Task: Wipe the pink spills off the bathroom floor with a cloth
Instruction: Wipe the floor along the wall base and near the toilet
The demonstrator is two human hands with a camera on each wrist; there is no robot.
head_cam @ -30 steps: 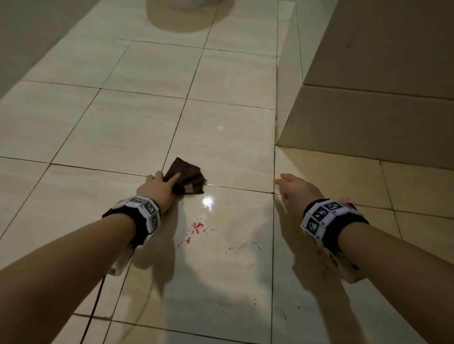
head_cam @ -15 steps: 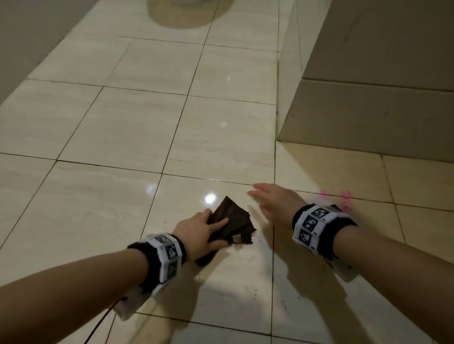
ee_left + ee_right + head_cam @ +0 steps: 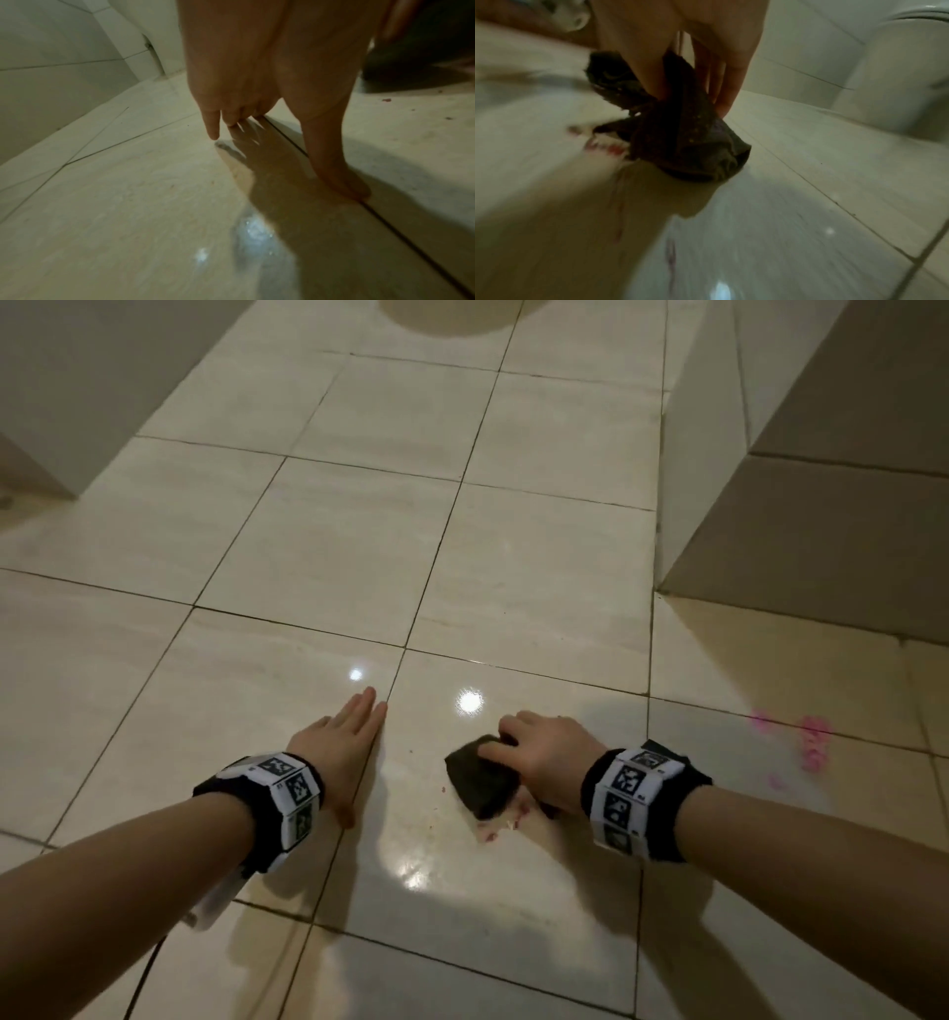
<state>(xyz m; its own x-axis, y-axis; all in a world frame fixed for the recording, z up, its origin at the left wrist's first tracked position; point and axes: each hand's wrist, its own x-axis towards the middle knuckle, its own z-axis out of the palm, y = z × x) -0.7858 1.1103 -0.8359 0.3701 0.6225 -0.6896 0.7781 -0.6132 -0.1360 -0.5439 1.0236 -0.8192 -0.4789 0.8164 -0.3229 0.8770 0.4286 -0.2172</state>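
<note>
- Cloth (image 3: 482, 778), dark brown and bunched, lay on the glossy beige tiled floor (image 3: 318, 567) under the right hand (image 3: 544, 757); that hand's fingers (image 3: 513, 726) were curled over its top and gripped it, pressing it to the tile.
- From the right wrist view, the cloth (image 3: 680, 130) hung crumpled from the fingers (image 3: 726, 85), its lower folds touching the floor (image 3: 808, 182).
- Pink smears (image 3: 500, 821) showed on the tile just at the near edge of the cloth; the same reddish marks (image 3: 605, 147) sat beside the cloth in the right wrist view.
- A second, larger pink spill (image 3: 809, 742) lay well apart to the right, on a tile beyond the right wrist.
- Left hand (image 3: 341, 747) held nothing: palm down, fingers (image 3: 367, 711) straight and together, flat against the floor beside a grout line (image 3: 411, 629).
- In the left wrist view, the left hand (image 3: 257, 71) had its fingertips (image 3: 213, 132) and thumb touching the tile (image 3: 128, 203).
- Both wrists wore black bands with black-and-white marker squares (image 3: 290, 788).
- A toilet base (image 3: 898, 71) stood beyond the cloth, near the tiled wall (image 3: 795, 60).
</note>
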